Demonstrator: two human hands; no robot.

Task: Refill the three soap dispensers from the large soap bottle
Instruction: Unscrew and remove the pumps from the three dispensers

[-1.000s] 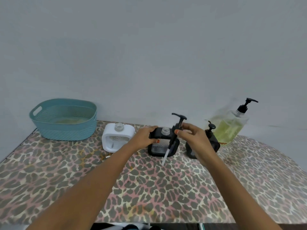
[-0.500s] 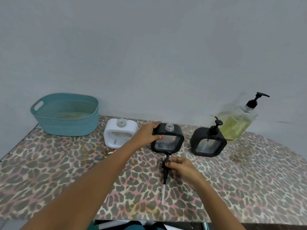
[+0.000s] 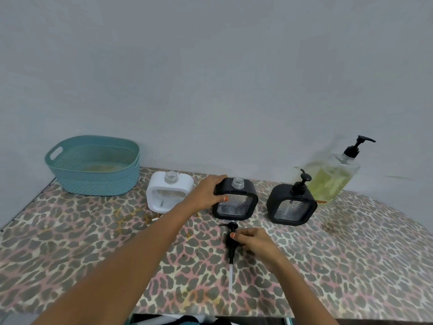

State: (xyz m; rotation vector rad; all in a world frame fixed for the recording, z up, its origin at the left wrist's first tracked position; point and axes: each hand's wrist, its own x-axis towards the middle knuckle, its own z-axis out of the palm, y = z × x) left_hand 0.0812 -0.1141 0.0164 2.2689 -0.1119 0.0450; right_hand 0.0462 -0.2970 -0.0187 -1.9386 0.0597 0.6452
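Note:
Three square dispensers stand in a row near the wall. The white dispenser [image 3: 169,194] on the left has an uncapped neck. My left hand [image 3: 206,192] grips the left top corner of the middle black dispenser [image 3: 236,202], whose neck is also uncapped. Its black pump head [image 3: 230,245] with a white tube lies flat on the table in front, and my right hand [image 3: 255,242] pinches it. The right black dispenser [image 3: 291,204] still carries its pump. The large soap bottle [image 3: 332,180], holding yellow-green liquid, stands behind it at the wall.
A teal plastic basket [image 3: 93,166] sits at the back left on the leopard-print table [image 3: 93,254]. A grey wall runs close behind the row. The table's near edge lies just below my arms.
My right hand carried the pump head from the middle dispenser's neck down to the table and laid it flat there. My left hand stayed on the dispenser.

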